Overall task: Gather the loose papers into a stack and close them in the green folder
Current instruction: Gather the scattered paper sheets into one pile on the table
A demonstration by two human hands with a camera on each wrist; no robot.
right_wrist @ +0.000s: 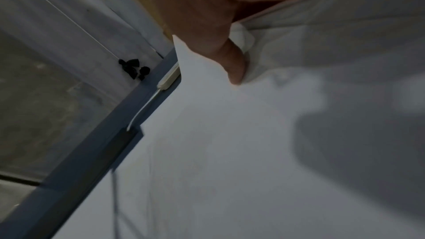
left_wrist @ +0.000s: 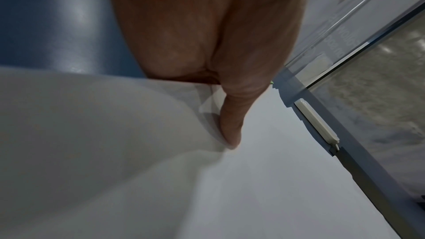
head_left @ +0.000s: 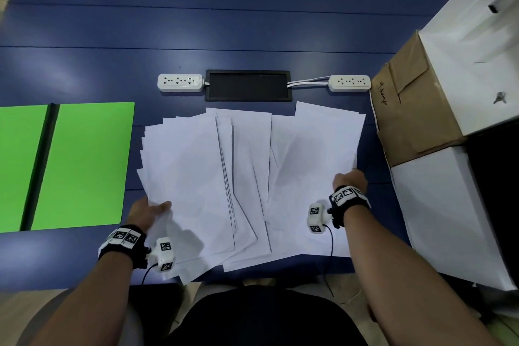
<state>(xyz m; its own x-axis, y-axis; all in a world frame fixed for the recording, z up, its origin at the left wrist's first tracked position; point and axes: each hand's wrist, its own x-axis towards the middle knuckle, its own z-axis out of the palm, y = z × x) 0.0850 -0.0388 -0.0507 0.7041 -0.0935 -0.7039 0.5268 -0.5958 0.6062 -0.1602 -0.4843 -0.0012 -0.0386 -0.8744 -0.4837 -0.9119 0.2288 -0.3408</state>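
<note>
Dark blue desk (head_left: 84, 22) fills most of my head view, with two white power strips (head_left: 180, 82) flanking a black cable hatch (head_left: 248, 85) further back, and brown cardboard and white boxes (head_left: 415, 109) crowding the right edge. So I've got the loose white paper sheets (head_left: 238, 171) fanned out in a messy spread right in front of me, and the bright green flat folder (head_left: 81, 163) lying open on the desk just left of them.

My left hand (head_left: 146, 212) pinches the near left corner of the spread, thumb on top. My right hand (head_left: 349, 178) grips the right edge; the wrist view is blurry, but I think the thumb is pressing down over a sheet with fingers tucked under.

Step in hand looks like the squeeze: bring both sides inward so the fan collapses. Tip for doing it clean: keep the grip light, let the sheets slide over each other, then stand the bundle on edge and tap it square before heading to the folder. Clamp too hard and the middle buckles.
</note>
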